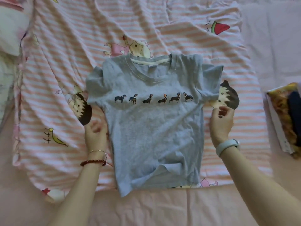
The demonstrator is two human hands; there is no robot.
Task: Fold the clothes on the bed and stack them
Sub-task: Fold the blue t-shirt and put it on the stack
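Bed [162, 209]: covered in a plain pink sheet, visible along the near edge and the far right.

Striped blanket [68, 66]: pink and white, cartoon prints (a bear, a watermelon slice, spiky-haired faces), rumpled, spread over most of the bed.

Grey T-shirt [153, 128]: lies face up on the striped blanket, centre of view, collar away from the person, hem toward them. Both short sleeves spread outward. A row of six small dachshund prints crosses the chest. Fabric lightly creased; the hem has one corner turned up near its middle. Lower edge overlaps onto the pink sheet.

Stack of folded clothes [286, 118]: at the right edge of view, well apart from the T-shirt; a yellow patterned piece with something dark on it (partly cut off by the frame, so details unclear).

Pillow [11, 30]: top left corner, white with some pink.

Left hand [96, 132]: just beside the shirt's left side seam, fingers loosely curled, blurred; whether it grips any fabric I cannot tell. Bead bracelet and thin chain on the wrist.

Right hand [221, 121]: just beside the shirt's right side below the sleeve, fingers bent, thumb toward fingertips; no cloth seen between them. White band on the wrist.
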